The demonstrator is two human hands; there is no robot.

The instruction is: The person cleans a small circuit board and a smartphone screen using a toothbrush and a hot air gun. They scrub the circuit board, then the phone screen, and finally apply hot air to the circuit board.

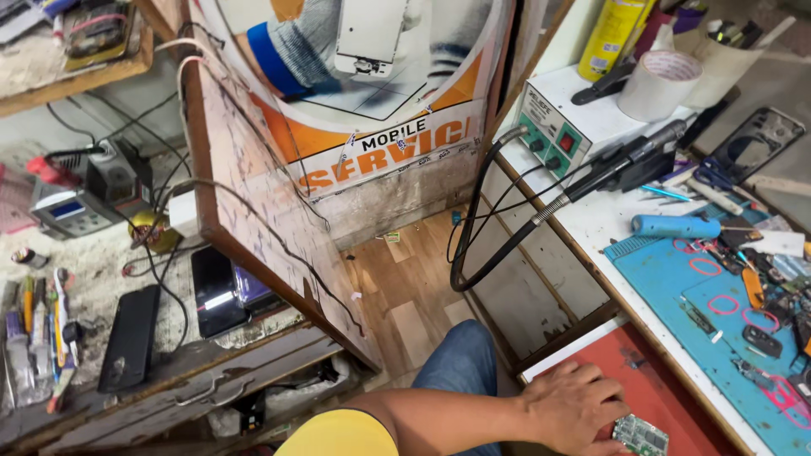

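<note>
My left hand [574, 405] reaches down into a red drawer [650, 380] pulled out under the workbench at the lower right. It lies palm down with the fingers spread, and the fingertips touch the edge of a small green circuit board [639, 435] lying in the drawer. Nothing is closed inside the hand. My bare forearm runs back to a yellow sleeve [338, 435] at the bottom edge, above my knee in blue jeans [460, 363]. My right hand is out of view.
The bench on the right has a blue work mat [676, 270] with small parts and tools, a soldering station [562, 127], a tape roll [659, 84] and a yellow spray can [610, 34]. At left is a cluttered shelf with dark phones [215, 291] and a meter [72, 211].
</note>
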